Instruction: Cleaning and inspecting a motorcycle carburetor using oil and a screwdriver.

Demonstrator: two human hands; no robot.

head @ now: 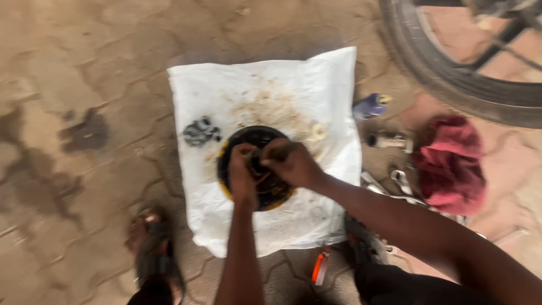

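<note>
A round black part with a yellow rim (257, 135) lies on a stained white sheet (282, 79) spread over paving stones. Both my hands are over its centre. My left hand (241, 175) presses on the left side of the part, fingers curled. My right hand (291, 162) grips something small and dark at the middle; the blur hides what it is. A small cluster of dark metal pieces (200, 131) sits on the sheet to the left, and a pale ring (318, 132) lies to the right.
A wheel tyre (451, 79) stands at the top right. A red rag (451, 164), a blue can (370, 105), metal tools (395, 181) and an orange-handled tool (320, 266) lie right of and below the sheet. My sandalled foot (152, 243) rests at the lower left.
</note>
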